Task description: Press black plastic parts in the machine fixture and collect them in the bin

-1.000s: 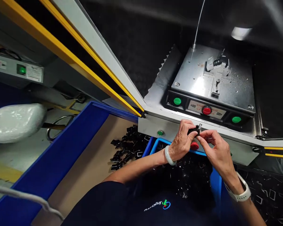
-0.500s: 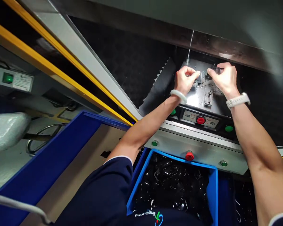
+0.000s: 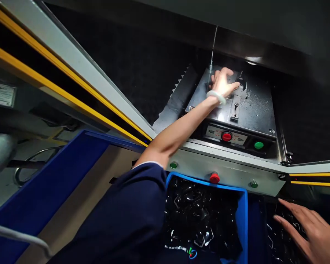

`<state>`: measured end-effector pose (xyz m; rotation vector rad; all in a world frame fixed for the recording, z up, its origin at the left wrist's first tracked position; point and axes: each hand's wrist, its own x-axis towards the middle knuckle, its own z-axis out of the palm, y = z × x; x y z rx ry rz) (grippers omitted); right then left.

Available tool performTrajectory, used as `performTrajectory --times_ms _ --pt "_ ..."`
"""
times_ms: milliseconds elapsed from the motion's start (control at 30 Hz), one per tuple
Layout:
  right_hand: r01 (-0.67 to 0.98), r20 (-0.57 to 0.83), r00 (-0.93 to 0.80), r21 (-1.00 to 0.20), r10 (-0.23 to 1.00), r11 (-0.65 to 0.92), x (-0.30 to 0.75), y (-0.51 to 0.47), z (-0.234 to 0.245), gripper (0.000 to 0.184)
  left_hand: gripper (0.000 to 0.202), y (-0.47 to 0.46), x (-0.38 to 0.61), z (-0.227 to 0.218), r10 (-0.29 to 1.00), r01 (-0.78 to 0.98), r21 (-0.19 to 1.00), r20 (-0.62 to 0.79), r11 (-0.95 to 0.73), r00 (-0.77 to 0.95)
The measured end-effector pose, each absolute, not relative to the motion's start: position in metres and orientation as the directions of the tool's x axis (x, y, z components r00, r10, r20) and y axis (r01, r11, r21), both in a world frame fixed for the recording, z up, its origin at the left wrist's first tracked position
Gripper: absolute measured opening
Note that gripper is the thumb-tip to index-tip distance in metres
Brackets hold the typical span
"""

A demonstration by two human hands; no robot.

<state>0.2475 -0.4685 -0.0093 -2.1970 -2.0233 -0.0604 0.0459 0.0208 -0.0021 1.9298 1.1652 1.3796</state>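
Observation:
My left hand [image 3: 222, 82] reaches far forward onto the steel plate [image 3: 253, 110] of the small press. Its fingers press on the metal fixture [image 3: 240, 91] at the plate's middle; whatever small part lies under them is hidden. A white bracelet sits on that wrist. My right hand [image 3: 305, 229] is low at the right edge, fingers spread and empty, hovering over a dark bin of black parts [image 3: 280, 245].
The press front carries a red stop button [image 3: 226, 136] and a green button [image 3: 259, 145]. Below it, a grey panel has a red knob [image 3: 214, 178]. A blue bin of black clips [image 3: 203, 220] stands before me. Yellow-edged frame rails [image 3: 71, 99] run diagonally at left.
My right hand has left the fixture and dropped to the bin at lower right. My left hand stays on the fixture. One second ago both hands held a small black part near the grey panel.

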Motion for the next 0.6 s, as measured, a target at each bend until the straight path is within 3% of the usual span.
performTrajectory --times_ms 133,233,333,433,500,600 --pt "0.991 0.062 0.055 -0.121 0.997 -0.047 0.231 -0.426 -0.037 0.055 0.016 -0.101 -0.047 -0.021 0.809 0.33 0.739 0.55 -0.587 0.205" --pt "0.97 0.027 0.098 -0.227 0.995 -0.089 0.234 -0.4 -0.067 0.052 0.011 -0.187 -0.119 -0.053 0.773 0.381 0.674 0.577 -0.633 0.264" --pt "0.93 -0.004 0.11 -0.353 0.994 -0.105 0.243 -0.395 -0.087 0.044 0.012 -0.23 -0.174 -0.089 0.82 0.485 0.662 0.448 -0.571 0.355" --pt "0.899 -0.025 0.118 -0.421 0.993 -0.118 0.246 -0.397 -0.094 0.036 0.029 -0.23 -0.208 -0.117 0.829 0.596 0.592 0.264 -0.542 0.492" --pt "0.903 -0.015 0.141 -0.408 0.99 -0.135 0.244 -0.397 -0.096 0.03 0.035 -0.222 -0.218 -0.125 0.821 0.64 0.551 0.165 -0.536 0.546" --pt "0.933 0.072 0.196 -0.32 0.978 -0.163 0.239 -0.397 -0.1 0.027 0.036 -0.219 -0.216 -0.127 0.861 0.717 0.503 0.119 -0.482 0.495"
